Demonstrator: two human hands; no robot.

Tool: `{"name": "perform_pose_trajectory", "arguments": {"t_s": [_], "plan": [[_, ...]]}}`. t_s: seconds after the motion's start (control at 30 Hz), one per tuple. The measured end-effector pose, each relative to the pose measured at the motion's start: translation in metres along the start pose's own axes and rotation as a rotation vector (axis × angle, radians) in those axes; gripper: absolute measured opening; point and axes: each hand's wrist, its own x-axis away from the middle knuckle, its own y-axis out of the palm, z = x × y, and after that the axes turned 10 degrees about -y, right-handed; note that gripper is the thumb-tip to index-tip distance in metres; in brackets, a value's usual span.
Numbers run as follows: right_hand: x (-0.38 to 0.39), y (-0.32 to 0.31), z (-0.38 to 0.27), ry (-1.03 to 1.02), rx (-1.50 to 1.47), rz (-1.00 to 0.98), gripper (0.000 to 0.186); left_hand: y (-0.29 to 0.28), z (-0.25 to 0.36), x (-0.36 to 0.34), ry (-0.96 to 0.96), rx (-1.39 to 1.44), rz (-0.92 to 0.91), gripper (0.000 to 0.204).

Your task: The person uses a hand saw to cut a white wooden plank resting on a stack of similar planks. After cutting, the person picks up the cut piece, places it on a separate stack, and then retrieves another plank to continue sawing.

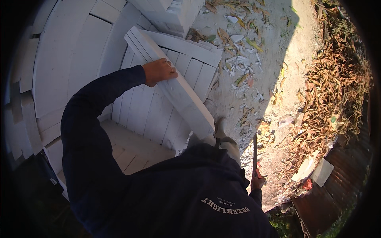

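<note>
My left hand (160,71) is closed over the upper part of a long white block (186,99). This block is tilted, its upper end leaning left above stacked white blocks (154,115) and its lower end close to my body. Low on the right, my right hand (258,182) is wrapped round the orange handle of a tool with a long, narrow, dark blade (254,154). That blade points away from me, apart from the block. The exact kind of tool is hard to make out.
Tall stacks of white blocks (75,51) stand at left, with another stack (170,18) at the far side. White chips (238,59) and leaves litter the ground. Dry leaves (329,107) are heaped at right, near rusty metal sheets (325,206) and a loose pale block (322,172).
</note>
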Motion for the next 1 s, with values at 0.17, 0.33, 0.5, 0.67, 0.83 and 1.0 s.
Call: {"name": "perform_pose_trajectory", "arguments": {"t_s": [0.17, 0.33, 0.5, 0.67, 0.83, 1.0], "plan": [[-0.006, -0.005, -0.04, 0.026, 0.141, 0.002, 0.026, 0.017, 0.0, -0.013, -0.01, -0.008, 0.001, 0.067], [-0.025, -0.011, -0.071, -0.014, 0.048, 0.015, 0.028, 0.034, -0.004, -0.011, -0.05, 0.031, 0.004, 0.065], [-0.058, 0.003, -0.092, -0.153, -0.039, 0.02, 0.034, 0.059, 0.002, -0.006, -0.13, 0.073, 0.128, 0.068], [-0.092, 0.011, -0.135, -0.349, -0.086, -0.009, 0.034, 0.052, 0.029, 0.019, -0.61, -0.079, 0.376, 0.076], [-0.084, 0.002, -0.229, -0.622, -0.188, -0.058, 0.041, 0.092, 0.074, 0.023, -1.606, 0.41, 0.849, 0.059], [-0.058, -0.01, -0.276, -0.784, -0.216, -0.219, 0.039, 0.13, 0.187, -0.039, -1.788, 1.219, 1.132, 0.055]]}}
